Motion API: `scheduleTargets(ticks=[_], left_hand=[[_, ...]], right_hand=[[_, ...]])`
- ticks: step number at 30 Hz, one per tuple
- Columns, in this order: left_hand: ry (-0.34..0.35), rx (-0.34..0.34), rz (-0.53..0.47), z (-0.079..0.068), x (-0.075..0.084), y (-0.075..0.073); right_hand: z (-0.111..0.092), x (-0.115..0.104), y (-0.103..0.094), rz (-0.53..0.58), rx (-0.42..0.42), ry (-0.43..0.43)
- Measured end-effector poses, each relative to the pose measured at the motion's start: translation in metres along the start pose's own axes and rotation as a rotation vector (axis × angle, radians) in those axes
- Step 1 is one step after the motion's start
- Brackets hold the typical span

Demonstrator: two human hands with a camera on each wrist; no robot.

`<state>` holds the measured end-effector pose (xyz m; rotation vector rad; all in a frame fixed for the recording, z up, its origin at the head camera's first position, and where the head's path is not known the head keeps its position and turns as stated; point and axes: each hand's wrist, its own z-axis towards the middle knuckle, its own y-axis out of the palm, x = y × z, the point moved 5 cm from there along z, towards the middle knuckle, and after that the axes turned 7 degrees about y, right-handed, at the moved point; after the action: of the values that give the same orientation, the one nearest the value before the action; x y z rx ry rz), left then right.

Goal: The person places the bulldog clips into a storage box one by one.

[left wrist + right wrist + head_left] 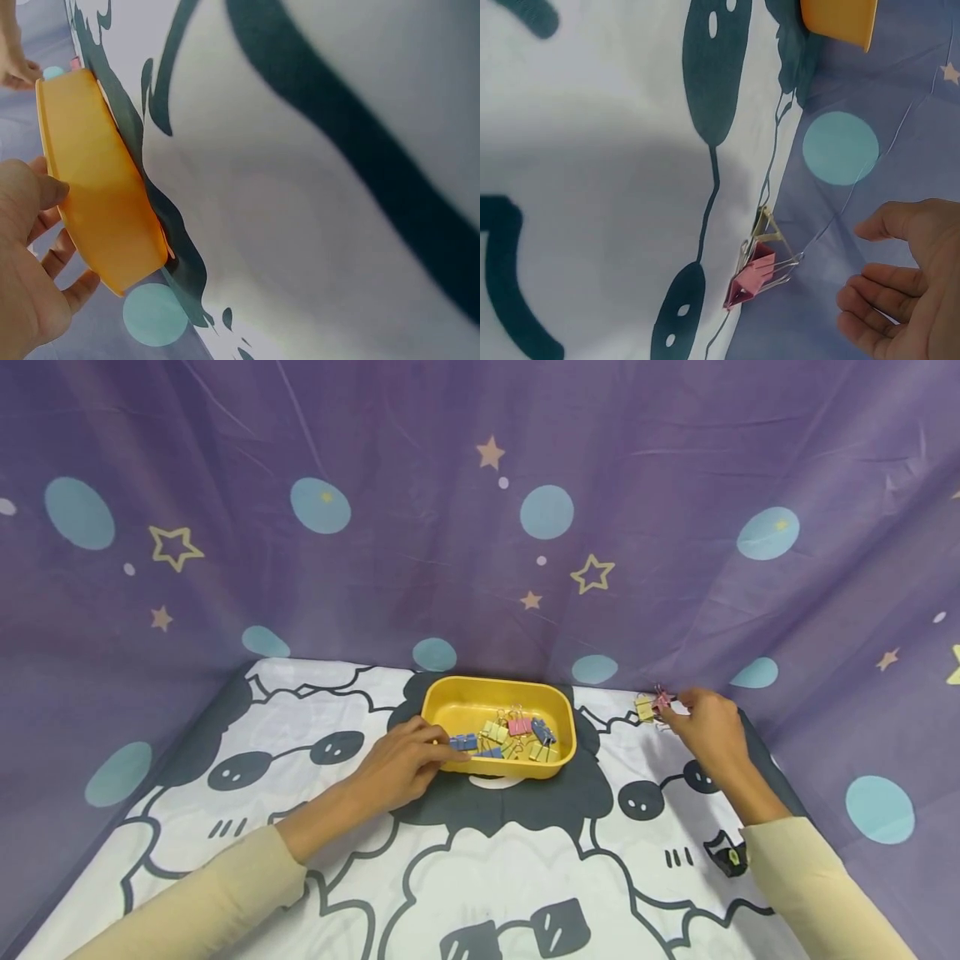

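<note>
A yellow plastic box point(450, 691) holds several binder clips in blue, pale yellow and pink. My left hand point(405, 762) grips its front left corner; in the left wrist view the thumb point(54, 192) lies over the near wall's rim, with the other fingers beyond it. On the right, a pink binder clip point(751, 276) and a pale yellow binder clip point(644, 707) lie side by side by the cloth's back edge. My right hand point(708, 727) is at the pink clip, thumb and fingers parted; a gap shows between fingertips and clips in the right wrist view.
A white cloth point(337, 877) with dark sheep drawings covers the table. Purple curtain point(420, 527) with stars and blue ovals rises right behind the box and clips, and also closes off both sides.
</note>
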<state>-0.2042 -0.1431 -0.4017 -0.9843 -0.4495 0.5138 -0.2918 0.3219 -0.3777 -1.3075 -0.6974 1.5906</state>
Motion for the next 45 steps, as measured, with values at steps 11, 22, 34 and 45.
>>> scheduleTargets(ticks=[11, 22, 34, 45], left_hand=[[-0.007, -0.006, 0.002, -0.001, -0.001, 0.000], [-0.021, -0.007, 0.001, -0.001, -0.001, 0.003], [-0.025, -0.012, -0.010, 0.001, -0.001, 0.001], [-0.021, -0.008, -0.003, 0.001, 0.000, 0.001]], right_hand=[[0.006, 0.017, 0.004, -0.021, -0.039, 0.064], [0.010, 0.035, 0.017, -0.043, -0.070, 0.128], [0.019, 0.054, 0.031, -0.034, -0.127, 0.186], [0.020, 0.063, 0.039, -0.044, -0.207, 0.241]])
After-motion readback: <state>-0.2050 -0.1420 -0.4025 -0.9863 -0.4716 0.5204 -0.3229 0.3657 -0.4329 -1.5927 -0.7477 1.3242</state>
